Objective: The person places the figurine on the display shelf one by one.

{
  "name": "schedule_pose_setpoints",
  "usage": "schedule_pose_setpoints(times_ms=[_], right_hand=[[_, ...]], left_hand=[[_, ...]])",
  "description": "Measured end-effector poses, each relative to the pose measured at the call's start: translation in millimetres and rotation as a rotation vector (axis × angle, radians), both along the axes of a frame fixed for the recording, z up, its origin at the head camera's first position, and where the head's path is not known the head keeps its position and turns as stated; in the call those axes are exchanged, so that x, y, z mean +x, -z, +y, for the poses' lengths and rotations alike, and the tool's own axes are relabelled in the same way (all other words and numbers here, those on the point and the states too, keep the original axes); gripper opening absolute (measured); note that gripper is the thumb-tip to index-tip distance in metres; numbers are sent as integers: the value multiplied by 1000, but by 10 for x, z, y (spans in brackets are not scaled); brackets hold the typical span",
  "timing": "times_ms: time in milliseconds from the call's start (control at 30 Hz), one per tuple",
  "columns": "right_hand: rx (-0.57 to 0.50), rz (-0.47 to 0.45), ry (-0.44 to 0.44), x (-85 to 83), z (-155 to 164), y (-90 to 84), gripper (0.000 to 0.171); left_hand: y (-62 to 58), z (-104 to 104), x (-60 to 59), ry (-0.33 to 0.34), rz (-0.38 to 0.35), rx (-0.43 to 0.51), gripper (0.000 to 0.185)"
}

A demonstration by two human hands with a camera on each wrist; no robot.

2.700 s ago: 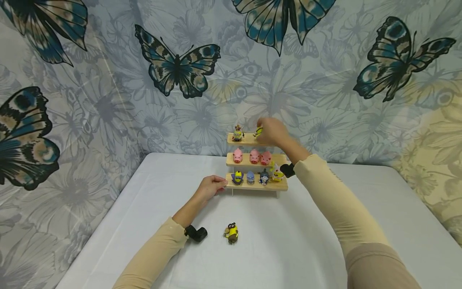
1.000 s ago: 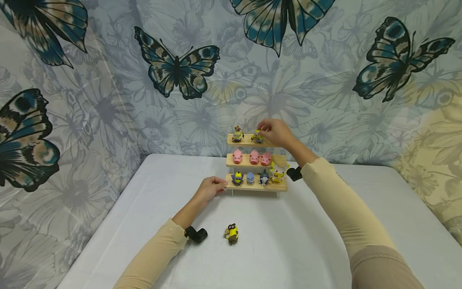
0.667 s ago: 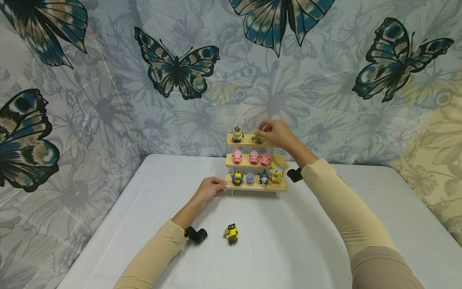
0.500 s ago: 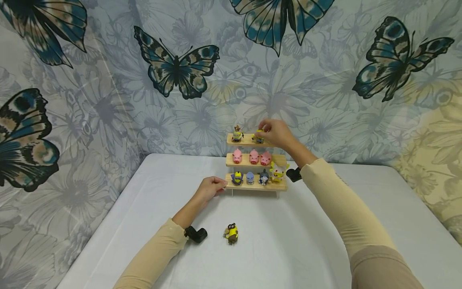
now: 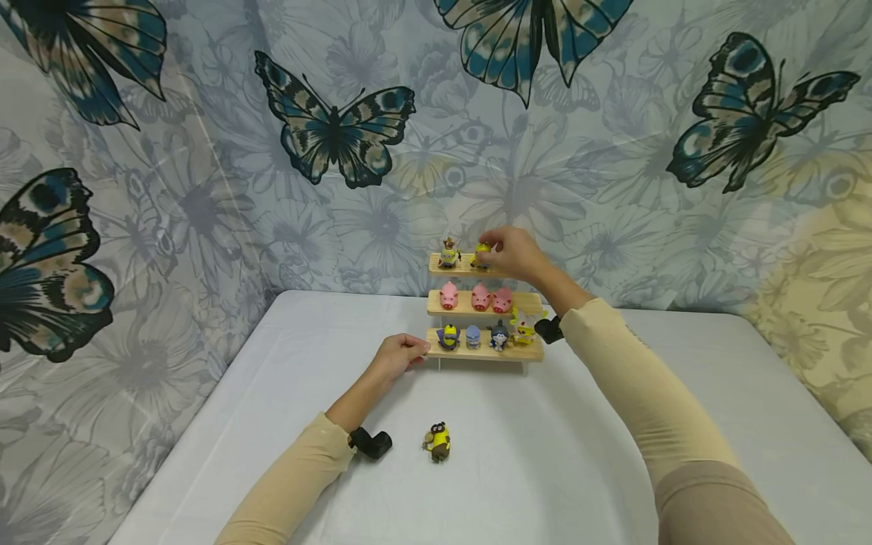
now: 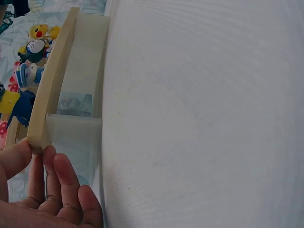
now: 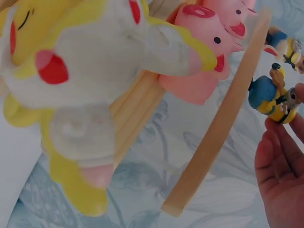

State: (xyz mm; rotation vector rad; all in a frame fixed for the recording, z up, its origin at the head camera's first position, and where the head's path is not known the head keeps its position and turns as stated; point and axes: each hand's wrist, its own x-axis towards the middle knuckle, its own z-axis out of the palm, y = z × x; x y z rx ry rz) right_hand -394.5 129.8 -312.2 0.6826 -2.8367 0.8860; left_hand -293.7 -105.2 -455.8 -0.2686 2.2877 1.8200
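My right hand [image 5: 512, 251] pinches a yellow minion figurine [image 5: 481, 256] on the top step of a three-tier wooden display stand [image 5: 527, 301]. In the right wrist view that minion figurine [image 7: 271, 97] shows blue overalls and goggles, with fingertips against its side. A second minion with a crown-like top [image 5: 447, 255] stands to its left on the same step. My left hand [image 5: 393, 360] grips the left end of the bottom step; in the left wrist view, thumb and fingers pinch the wooden board [image 6: 40, 130] at its corner.
Three pink pigs [image 5: 481, 297] stand on the middle step. Several figurines line the bottom step, including a caped minion [image 5: 448, 337] and a yellow-white figure [image 5: 522, 329] at the right end. Another minion [image 5: 438, 442] lies on the white-covered table [image 5: 327, 499]. A butterfly-print cloth [image 5: 381, 219] hangs behind.
My right hand has turned the tilted minion upright on the top step, then shifted it slightly left toward the crowned one. The left hand has kept its grip on the stand.
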Motion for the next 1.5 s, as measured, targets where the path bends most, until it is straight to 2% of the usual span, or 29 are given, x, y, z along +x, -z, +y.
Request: schedule_pose_setpoints(times_ms=[633,800,933,1067,1167,1300,1500], right_hand=[[-1,-29,-24,12,26,-10,49],[-9,-8,-7,-2,63,0,52],[-26,46,39,50,107,-19,55],[-80,131,98,174,138,-84,53],[-145,175,106,328,133,-151,48],[-181,197,53,591,96,-202,41],[-91,182,-43,1068,42,-109,35]], left_hand=[[-8,10,7,6,12,5,22],[-9,7,5,5,14,1,21],[-2,4,0,7,10,3,20],[-1,1,2,3,5,-6,20],[-1,-4,0,0,4,-8,20],[-6,-10,-3,0,5,-3,20],[-19,-10,-7,6,-7,11,19]])
